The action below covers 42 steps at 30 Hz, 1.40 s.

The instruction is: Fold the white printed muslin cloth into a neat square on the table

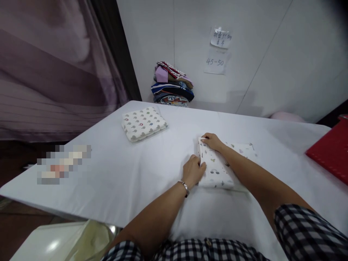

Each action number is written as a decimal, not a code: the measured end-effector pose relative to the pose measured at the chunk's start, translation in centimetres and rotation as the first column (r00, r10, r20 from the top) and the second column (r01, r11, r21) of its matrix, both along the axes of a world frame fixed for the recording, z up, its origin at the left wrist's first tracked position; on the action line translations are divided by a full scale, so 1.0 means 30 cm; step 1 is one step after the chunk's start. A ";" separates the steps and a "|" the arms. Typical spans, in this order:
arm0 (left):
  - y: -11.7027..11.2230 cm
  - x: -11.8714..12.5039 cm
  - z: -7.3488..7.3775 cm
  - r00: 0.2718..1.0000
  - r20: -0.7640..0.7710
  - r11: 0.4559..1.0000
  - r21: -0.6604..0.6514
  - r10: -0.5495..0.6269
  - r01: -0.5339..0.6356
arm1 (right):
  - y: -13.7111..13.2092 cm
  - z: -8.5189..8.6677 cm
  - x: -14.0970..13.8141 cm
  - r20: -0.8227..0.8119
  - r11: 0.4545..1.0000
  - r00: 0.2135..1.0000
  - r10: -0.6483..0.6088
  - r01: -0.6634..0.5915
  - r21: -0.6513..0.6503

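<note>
A white cloth [214, 170] with small rainbow and plant prints lies partly folded on the table before me. Its left edge is pinched near the far corner by my right hand [213, 141], whose forearm crosses over the cloth. Lower on that same edge, my left hand [193, 169] grips with thumb and curled fingers; a silver bracelet [185, 187] circles its wrist. Part of the cloth's right side is hidden beneath my right forearm. Farther left rests another folded cloth [144, 124], white with grey tree-like prints and a few coloured ones.
White sheeting covers the table [114, 170]. Against the wall rises a stack of folded clothes [172, 85]. Something red [333, 152] sits at the right edge. A blurred-out item [63, 165] is at the left, and a pale stool-like surface [49, 243] below.
</note>
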State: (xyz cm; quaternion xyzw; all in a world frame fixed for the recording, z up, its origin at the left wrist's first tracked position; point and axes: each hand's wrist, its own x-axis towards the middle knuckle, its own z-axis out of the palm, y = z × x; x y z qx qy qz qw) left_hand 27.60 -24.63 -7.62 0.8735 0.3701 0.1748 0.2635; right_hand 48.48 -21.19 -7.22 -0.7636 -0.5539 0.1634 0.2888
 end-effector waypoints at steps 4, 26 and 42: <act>0.000 -0.001 0.009 0.999 -0.037 0.999 0.035 -0.007 0.008 | 0.005 0.001 -0.003 0.044 1.000 0.999 -0.001 0.002 -0.024; 0.000 0.006 0.014 0.994 -0.111 0.995 0.098 -0.013 0.023 | -0.125 -0.001 -0.198 0.491 0.975 0.844 0.216 -0.164 -0.147; 0.054 -0.012 -0.006 0.993 0.114 0.996 -0.085 0.014 -0.005 | -0.682 0.013 -0.353 0.481 0.948 0.827 0.291 -0.317 -0.029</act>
